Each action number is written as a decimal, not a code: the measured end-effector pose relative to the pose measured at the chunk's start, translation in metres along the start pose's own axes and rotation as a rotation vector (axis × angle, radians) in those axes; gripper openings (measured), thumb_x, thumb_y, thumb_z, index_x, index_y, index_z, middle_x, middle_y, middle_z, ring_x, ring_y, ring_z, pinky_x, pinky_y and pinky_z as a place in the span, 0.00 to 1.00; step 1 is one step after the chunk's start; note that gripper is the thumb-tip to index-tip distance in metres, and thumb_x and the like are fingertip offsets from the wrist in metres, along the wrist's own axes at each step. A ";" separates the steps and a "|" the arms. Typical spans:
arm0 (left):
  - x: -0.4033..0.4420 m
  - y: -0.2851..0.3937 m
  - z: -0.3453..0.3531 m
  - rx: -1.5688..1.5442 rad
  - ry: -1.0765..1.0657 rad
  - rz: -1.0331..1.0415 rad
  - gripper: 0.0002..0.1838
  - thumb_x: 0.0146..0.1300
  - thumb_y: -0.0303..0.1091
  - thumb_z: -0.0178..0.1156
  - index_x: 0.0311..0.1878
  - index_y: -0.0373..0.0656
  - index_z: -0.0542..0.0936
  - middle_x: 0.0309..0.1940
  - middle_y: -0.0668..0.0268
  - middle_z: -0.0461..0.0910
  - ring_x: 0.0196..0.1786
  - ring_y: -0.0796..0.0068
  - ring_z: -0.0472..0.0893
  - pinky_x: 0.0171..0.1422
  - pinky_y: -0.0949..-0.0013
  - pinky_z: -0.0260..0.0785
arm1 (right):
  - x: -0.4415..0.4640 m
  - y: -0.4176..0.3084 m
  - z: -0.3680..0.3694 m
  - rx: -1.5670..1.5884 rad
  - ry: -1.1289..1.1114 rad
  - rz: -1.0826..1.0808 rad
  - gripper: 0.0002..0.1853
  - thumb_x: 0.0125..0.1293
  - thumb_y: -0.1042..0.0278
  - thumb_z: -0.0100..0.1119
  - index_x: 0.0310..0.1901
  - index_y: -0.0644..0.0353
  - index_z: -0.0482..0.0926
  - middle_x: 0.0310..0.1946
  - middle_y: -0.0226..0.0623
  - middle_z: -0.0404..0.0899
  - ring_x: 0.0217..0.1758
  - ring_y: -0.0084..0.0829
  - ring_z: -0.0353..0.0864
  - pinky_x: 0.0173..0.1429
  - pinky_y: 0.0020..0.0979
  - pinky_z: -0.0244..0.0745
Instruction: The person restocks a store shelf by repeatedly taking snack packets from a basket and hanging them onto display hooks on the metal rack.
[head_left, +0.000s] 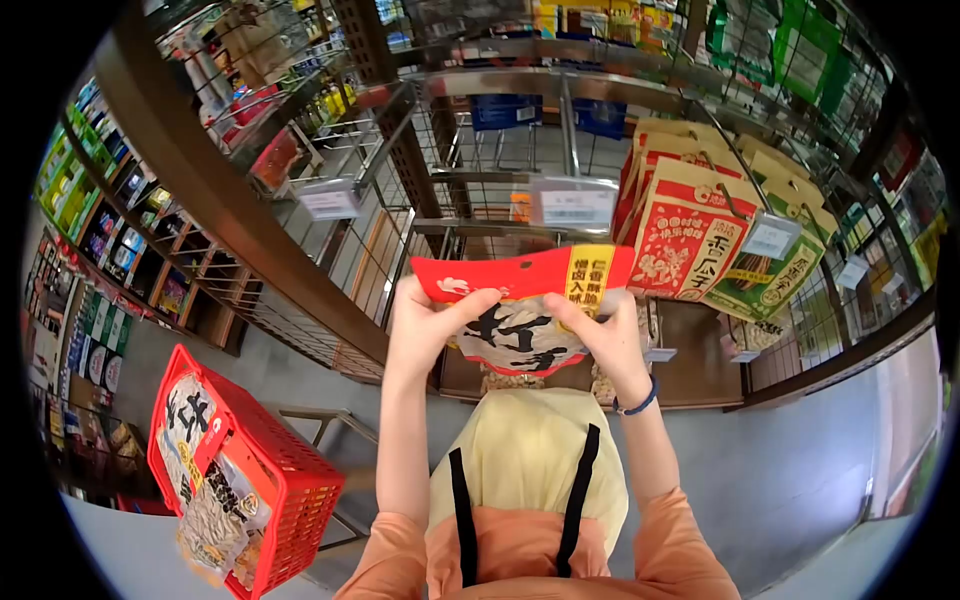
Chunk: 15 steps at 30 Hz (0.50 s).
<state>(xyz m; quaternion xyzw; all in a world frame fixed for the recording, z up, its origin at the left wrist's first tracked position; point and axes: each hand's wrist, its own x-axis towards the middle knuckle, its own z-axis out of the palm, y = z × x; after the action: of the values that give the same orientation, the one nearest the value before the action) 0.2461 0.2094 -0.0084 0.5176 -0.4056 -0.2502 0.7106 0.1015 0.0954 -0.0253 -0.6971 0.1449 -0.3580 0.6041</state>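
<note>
Packet (pixel 520 318) in red and pale wrap, held at the middle of the frame between the person's two hands: that is what I see from where I stand. The left hand (pixel 425 325) grasps its left side and the right hand (pixel 611 338) its right, both thumbs laid over the front and pointing in toward each other; the other fingers are mostly out of my sight. So the packet lies directly between the hands, touching both, and neither is nearer. Its red and yellow head end faces the top of the frame, toward the wire rack (pixel 437 178), and that edge runs almost level from left to right, the right end a touch higher. The body drops from there toward the bottom of the frame, and the big black characters read upright for the holder. It shows wider than tall, but looks foreshortened, so I can't say for sure which way its long axis goes. A price tag (pixel 573 203) shows just above it. Over at the upper right are red paper bags (pixel 690 230) and green paper bags (pixel 775 270), on the right hand's side; at lower left a red basket (pixel 308 500) carries more bagged goods (pixel 222 495), nearer the left hand and well apart from the held packet.
</note>
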 end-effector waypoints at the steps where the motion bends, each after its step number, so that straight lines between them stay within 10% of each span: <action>1: 0.005 0.004 0.002 0.028 -0.025 -0.008 0.06 0.46 0.22 0.62 0.30 0.35 0.79 0.26 0.66 0.79 0.28 0.83 0.76 0.33 0.79 0.68 | 0.001 -0.005 -0.002 0.007 0.015 -0.002 0.09 0.53 0.68 0.59 0.32 0.66 0.78 0.25 0.29 0.78 0.28 0.14 0.73 0.31 0.18 0.66; 15: 0.046 0.028 0.026 0.088 -0.081 0.117 0.07 0.48 0.27 0.61 0.31 0.37 0.78 0.26 0.70 0.78 0.28 0.87 0.74 0.34 0.81 0.65 | 0.020 -0.040 -0.016 0.127 0.150 -0.056 0.07 0.52 0.70 0.59 0.29 0.65 0.77 0.24 0.28 0.77 0.26 0.14 0.72 0.29 0.17 0.65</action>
<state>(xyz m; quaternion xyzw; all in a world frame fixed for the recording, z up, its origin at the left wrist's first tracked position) 0.2473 0.1696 0.0361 0.5132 -0.4740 -0.2111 0.6836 0.0960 0.0801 0.0191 -0.6324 0.1470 -0.4344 0.6244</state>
